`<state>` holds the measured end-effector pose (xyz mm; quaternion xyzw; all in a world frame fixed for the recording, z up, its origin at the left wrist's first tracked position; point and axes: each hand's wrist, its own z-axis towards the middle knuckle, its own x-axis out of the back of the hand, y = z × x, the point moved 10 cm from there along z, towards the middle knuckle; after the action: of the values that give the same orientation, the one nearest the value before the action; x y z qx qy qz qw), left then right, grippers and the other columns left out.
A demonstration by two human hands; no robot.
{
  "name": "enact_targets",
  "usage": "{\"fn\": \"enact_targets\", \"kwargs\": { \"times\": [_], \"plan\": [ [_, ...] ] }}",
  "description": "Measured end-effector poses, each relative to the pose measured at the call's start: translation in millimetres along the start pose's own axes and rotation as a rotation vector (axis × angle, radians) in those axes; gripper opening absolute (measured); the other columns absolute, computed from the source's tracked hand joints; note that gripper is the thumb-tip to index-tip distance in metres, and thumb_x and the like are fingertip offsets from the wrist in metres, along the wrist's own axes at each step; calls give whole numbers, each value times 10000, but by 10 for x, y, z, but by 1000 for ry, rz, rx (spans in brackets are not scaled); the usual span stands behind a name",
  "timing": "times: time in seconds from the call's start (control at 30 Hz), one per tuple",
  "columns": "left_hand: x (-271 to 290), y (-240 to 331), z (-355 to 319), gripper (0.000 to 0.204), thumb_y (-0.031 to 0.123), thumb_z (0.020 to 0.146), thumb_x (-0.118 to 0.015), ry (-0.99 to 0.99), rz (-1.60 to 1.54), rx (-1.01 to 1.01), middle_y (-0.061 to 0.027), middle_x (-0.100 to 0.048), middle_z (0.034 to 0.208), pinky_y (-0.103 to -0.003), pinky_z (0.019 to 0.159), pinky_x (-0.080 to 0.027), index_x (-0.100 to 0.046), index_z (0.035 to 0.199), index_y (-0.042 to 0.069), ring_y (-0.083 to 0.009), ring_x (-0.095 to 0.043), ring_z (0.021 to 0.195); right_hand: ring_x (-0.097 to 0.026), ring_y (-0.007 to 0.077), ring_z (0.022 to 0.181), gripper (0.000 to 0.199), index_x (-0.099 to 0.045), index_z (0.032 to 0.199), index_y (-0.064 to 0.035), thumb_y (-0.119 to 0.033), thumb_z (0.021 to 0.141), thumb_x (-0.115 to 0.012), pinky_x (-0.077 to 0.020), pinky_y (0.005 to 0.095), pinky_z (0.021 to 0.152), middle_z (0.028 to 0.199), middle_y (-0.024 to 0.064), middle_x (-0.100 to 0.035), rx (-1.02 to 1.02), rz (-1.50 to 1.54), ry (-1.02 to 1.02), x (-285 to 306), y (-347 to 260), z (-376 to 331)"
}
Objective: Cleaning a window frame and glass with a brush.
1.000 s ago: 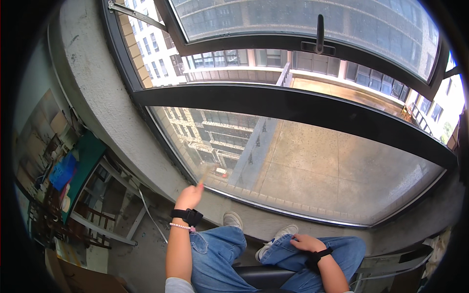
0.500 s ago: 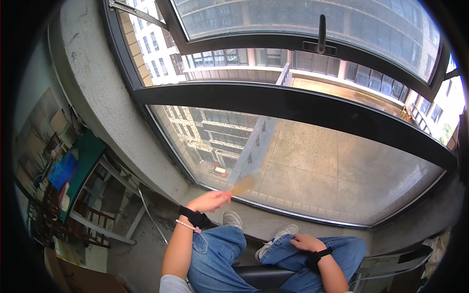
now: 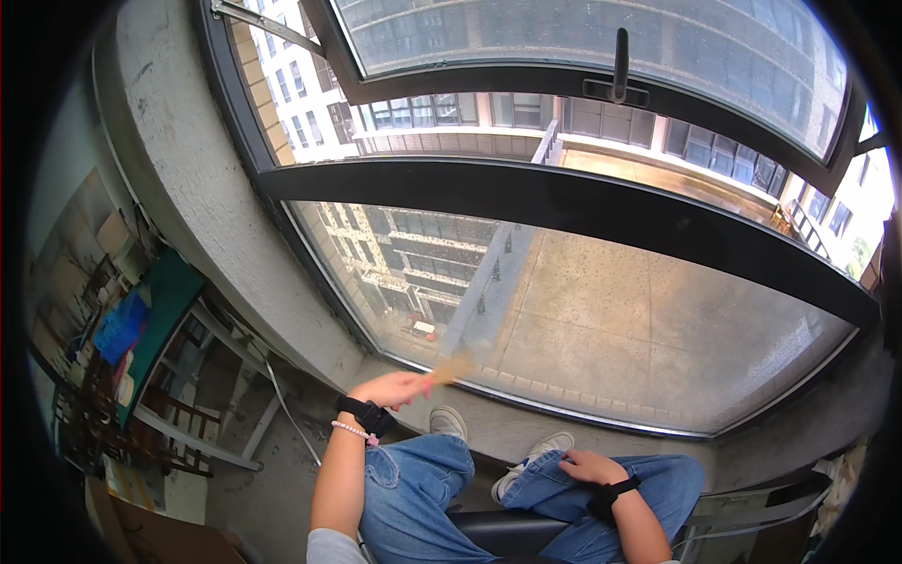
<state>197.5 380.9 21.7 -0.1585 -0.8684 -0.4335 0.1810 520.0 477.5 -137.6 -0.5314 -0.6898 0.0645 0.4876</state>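
Observation:
My left hand is closed round the near end of a short tan brush-like tool. Motion smears the tool, and its pale far end fades against the lower window pane; whether it touches the glass I cannot tell. A black strap and a beaded bracelet circle that wrist. My right hand lies on my right leg in blue jeans, fingers stretched out and holding nothing. A black band is on the right wrist.
Above the dark crossbar a tilted window sash with a handle stands open. A rough concrete pillar rises on the left. Beside it are a green-topped table and a blue item. My shoes are near the sill.
My left hand has shifted slightly left and down, drawing the brush-like tool back a little along the lower edge of the pane. My right hand has stayed on my leg.

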Motion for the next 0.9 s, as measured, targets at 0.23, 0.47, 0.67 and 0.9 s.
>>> {"fn": "enact_targets", "kwargs": {
  "times": [0.23, 0.47, 0.67, 0.9],
  "plan": [
    [537, -243, -16, 498, 475, 882, -467, 442, 261, 34, -188, -627, 874, -362, 709, -461, -576, 998, 2, -317, -597, 794, -555, 371, 1000, 458, -535, 1124, -26, -389, 856, -461, -431, 380, 863, 1057, 217, -599, -11, 15, 15, -2, 24, -12],
    [622, -336, -146, 379, 377, 913, -460, 552, -7, -13, -103, -628, 850, -305, 640, -457, -605, 1008, 39, -184, -569, 742, -552, 367, 1009, 459, -538, 1128, -37, -398, 854, -465, -429, 379, 867, 1069, 214, -596, -18, 0, -3, -1, -13, -12],
    [-25, 42, 12, 376, 455, 900, -474, -13, -162, -102, 67, -434, 647, -183, 522, -353, -630, 953, 117, -35, -394, 572, -544, 388, 1011, 473, -520, 1138, -14, -394, 863, -457, -425, 402, 861, 1064, 245, -584, 7, 12, 10, -19, 28, 10],
    [1071, -826, -244, 514, 471, 879, -452, 891, 373, 278, -109, -599, 713, -322, 629, -451, -587, 940, -21, -189, -552, 659, -563, 367, 982, 445, -563, 1095, -38, -402, 856, -468, -437, 384, 849, 1044, 212, -605, -20, -14, -5, -46, 23, 44]
  ]
}}
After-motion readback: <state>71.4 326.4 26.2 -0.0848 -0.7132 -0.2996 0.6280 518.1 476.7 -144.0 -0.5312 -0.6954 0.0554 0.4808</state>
